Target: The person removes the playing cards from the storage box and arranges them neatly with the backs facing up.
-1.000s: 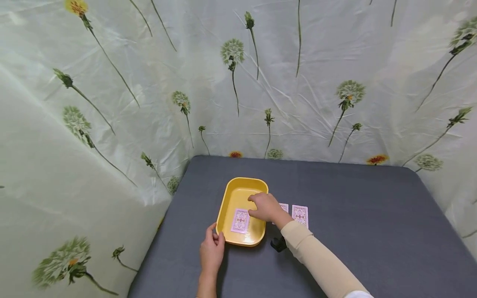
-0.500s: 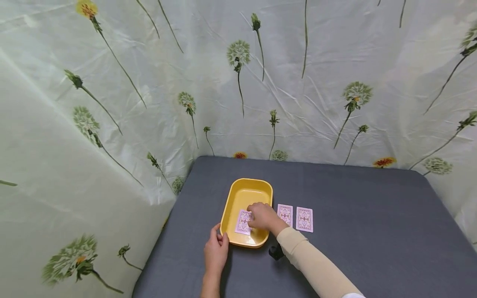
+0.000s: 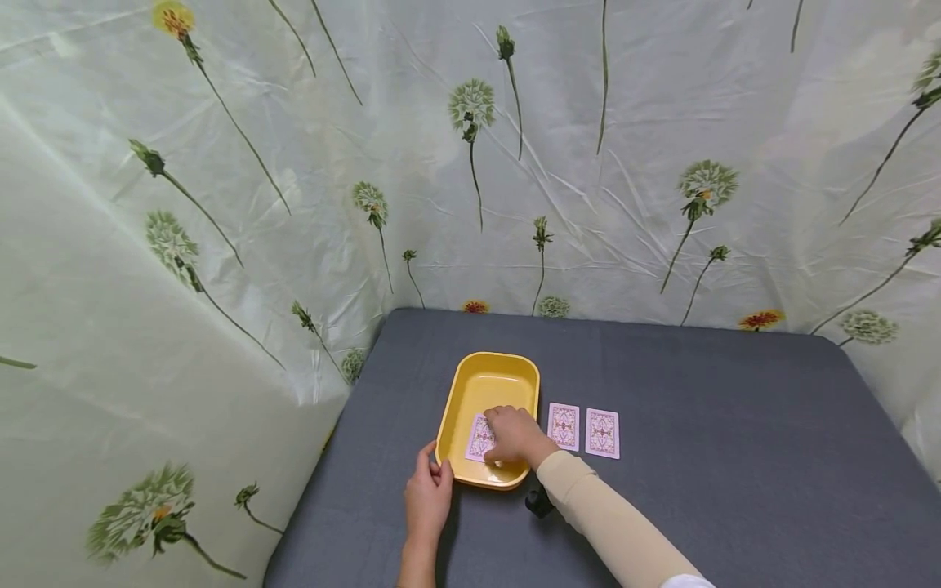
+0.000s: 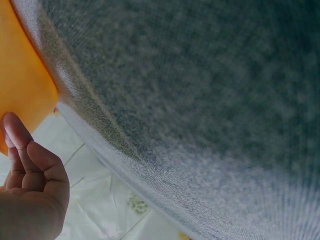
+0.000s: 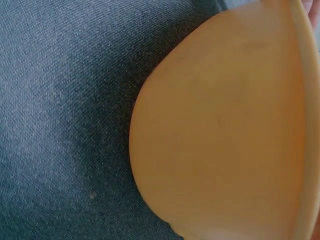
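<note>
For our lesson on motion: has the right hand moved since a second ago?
Yes. Against the yellow tray in the head view, the right hand has moved left and toward its near end, now covering part of the card inside.

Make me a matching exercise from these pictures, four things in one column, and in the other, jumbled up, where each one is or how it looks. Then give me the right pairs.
Things:
1. Left hand
2. Tray
3. Rightmost card
4. Right hand

Places and looks:
A. Patterned, lying on the grey table
B. Partly hiding the inner card in the head view
C. At the near left corner of the tray
D. Yellow, with rounded corners

Pairs: 1-C, 2-D, 3-A, 4-B
</note>
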`<state>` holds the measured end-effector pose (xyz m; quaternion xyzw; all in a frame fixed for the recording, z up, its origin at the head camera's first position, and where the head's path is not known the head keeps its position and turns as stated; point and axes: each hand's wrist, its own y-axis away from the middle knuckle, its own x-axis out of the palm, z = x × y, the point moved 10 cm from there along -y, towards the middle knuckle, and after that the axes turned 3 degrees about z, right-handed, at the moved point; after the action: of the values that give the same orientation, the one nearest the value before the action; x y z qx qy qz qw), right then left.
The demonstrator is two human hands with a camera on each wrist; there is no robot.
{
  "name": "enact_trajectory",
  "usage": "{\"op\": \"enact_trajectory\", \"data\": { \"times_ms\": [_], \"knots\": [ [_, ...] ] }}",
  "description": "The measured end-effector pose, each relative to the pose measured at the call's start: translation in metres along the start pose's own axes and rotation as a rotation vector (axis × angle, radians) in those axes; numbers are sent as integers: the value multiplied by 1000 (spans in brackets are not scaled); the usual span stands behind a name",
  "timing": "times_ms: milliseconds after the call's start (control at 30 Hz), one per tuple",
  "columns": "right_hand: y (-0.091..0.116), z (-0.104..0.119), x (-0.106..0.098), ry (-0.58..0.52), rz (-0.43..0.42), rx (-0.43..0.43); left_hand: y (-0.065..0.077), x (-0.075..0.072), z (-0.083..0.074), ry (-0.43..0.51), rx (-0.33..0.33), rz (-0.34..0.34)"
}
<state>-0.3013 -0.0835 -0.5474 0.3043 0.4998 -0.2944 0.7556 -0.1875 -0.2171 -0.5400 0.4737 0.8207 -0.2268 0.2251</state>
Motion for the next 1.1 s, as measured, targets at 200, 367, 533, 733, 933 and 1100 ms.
{"op": "enact_trajectory", "data": {
  "times_ms": [200,367,533,733,933,1100],
  "knots": [
    [-2,4,5,9,13,-4,-1,0,1,4,1,-3],
    [-4,6,8,30,18,0,0,0,2,4,0,1],
    [-6,4,11,60,19,11,0,0,2,-3,9,-4],
    [-6,4,11,70,9,7,0,-1,1,-10,7,-12],
    [-6,6,10,70,6,12,0,0,1,-18,-5,-5],
    [-7,6,12,72,15,26,0,1,3,-20,-16,-1]
  ]
}}
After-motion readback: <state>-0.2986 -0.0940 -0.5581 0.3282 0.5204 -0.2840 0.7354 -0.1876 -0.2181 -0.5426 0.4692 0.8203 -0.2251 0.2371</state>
